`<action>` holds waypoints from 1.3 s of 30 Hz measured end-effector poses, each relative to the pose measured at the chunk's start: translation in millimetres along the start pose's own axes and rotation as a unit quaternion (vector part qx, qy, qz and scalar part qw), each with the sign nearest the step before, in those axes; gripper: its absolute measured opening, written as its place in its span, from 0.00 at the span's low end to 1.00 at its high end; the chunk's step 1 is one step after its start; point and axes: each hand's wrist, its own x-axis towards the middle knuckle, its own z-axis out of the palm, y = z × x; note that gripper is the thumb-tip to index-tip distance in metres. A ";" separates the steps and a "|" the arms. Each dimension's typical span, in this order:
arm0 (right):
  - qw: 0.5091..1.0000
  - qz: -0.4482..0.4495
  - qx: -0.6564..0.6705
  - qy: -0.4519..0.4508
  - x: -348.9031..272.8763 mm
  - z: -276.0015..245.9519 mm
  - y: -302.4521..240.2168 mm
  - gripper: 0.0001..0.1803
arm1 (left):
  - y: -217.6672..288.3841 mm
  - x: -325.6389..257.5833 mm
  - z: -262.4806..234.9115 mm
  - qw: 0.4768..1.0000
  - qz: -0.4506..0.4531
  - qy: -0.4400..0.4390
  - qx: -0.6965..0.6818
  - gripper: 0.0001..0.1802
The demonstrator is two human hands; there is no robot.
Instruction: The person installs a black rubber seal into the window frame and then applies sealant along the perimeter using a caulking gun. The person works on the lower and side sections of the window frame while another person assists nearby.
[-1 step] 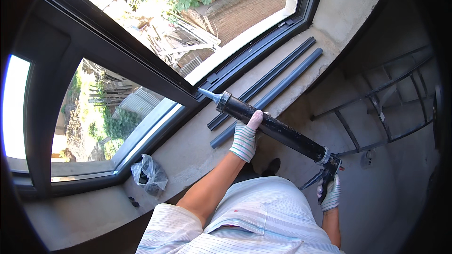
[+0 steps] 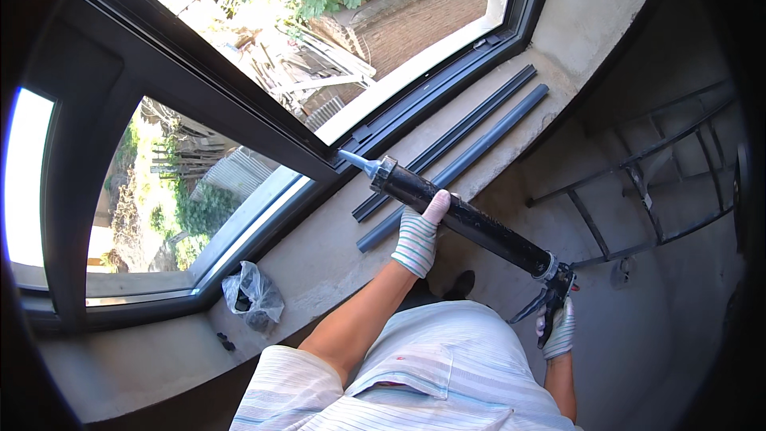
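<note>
A long black caulking gun [image 2: 499,231] lies slantwise across the middle of the head view. Its grey-blue nozzle [image 2: 359,163] points up and left, near the lower corner of the dark window frame [image 2: 319,161]; whether the tip touches the frame I cannot tell. My left hand [image 2: 417,241], in a striped glove, is closed around the front half of the barrel from beneath, thumb on top. At the rear end my right hand [image 2: 562,329], also gloved, grips the handle. The trigger lever [image 2: 527,308] stands out from the handle, and some right fingers are hidden behind it.
Two dark grey profile strips [image 2: 479,144] lie side by side on the concrete sill [image 2: 307,271]. A clear plastic bag [image 2: 253,297] with something dark inside rests on the sill at left. A dark metal ladder-like frame [image 2: 638,179] stands at right.
</note>
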 end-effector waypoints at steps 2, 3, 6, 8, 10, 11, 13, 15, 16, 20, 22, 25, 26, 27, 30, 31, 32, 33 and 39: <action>0.998 0.017 -0.053 0.018 10.2 -6.1 7.4 0.30 | -6.3 0.8 -0.6 0.996 0.045 -0.004 0.080 0.23; 0.996 0.025 -0.079 0.028 15.1 -10.0 11.6 0.30 | -11.5 1.3 -0.9 0.992 0.061 0.001 0.108 0.22; 0.990 0.083 -0.109 0.031 28.2 -17.7 19.2 0.30 | -5.4 -12.5 14.3 0.984 0.102 0.000 0.145 0.23; 0.987 0.107 -0.115 0.022 28.9 -16.6 20.2 0.30 | 1.2 -20.9 21.2 0.979 0.097 -0.020 0.176 0.22; 0.986 0.113 -0.126 -0.009 32.8 -18.6 23.7 0.30 | 5.0 -28.7 28.7 0.974 0.106 -0.033 0.200 0.21; 0.984 0.116 -0.132 -0.025 33.8 -16.9 22.9 0.30 | 5.3 -31.3 31.4 0.972 0.112 -0.038 0.201 0.21; 0.982 0.112 -0.146 -0.032 34.7 -15.2 22.1 0.31 | 6.3 -36.0 35.9 0.970 0.124 -0.047 0.204 0.21; 0.982 0.127 -0.133 -0.052 38.4 -21.5 26.2 0.32 | 9.2 -39.5 39.2 0.971 0.114 -0.052 0.202 0.21; 0.980 0.146 -0.124 -0.055 41.5 -24.3 25.9 0.32 | 9.4 -40.1 39.8 0.971 0.116 -0.051 0.203 0.21; 0.985 0.117 -0.122 -0.037 46.4 -26.0 28.0 0.32 | 7.1 -36.3 35.4 0.972 0.113 -0.069 0.195 0.22; 0.989 0.109 -0.098 -0.030 47.9 -25.6 29.8 0.32 | 13.1 -33.2 33.3 0.974 0.096 -0.102 0.180 0.23; 0.987 0.068 -0.132 0.057 47.4 -22.9 26.1 0.32 | 17.3 -21.5 21.6 0.979 0.074 -0.132 0.136 0.23; 0.990 0.059 -0.113 0.055 35.0 -8.3 16.7 0.32 | 14.6 -15.5 15.0 0.981 0.067 -0.140 0.117 0.23; 0.990 0.021 -0.121 0.062 30.1 -1.0 11.5 0.31 | 11.6 -10.7 9.4 0.987 0.055 -0.127 0.083 0.23; 0.986 -0.083 -0.124 0.075 12.0 20.8 -1.1 0.27 | 4.4 -1.4 1.1 0.994 0.026 -0.103 -0.037 0.23; 0.983 -0.107 -0.126 0.074 7.9 25.7 -5.0 0.26 | 4.9 0.2 0.5 0.993 0.020 -0.097 -0.066 0.23; 0.980 -0.131 -0.129 0.073 5.0 29.5 -8.0 0.25 | 6.4 1.8 0.0 0.991 0.014 -0.092 -0.096 0.22; 0.977 -0.154 -0.131 0.071 0.7 35.3 -12.2 0.24 | 8.5 3.4 -0.3 0.988 0.009 -0.086 -0.126 0.22; 0.940 -0.298 -0.159 0.051 -24.7 69.1 -32.1 0.22 | 15.7 20.4 -1.5 0.974 -0.010 -0.076 -0.216 0.18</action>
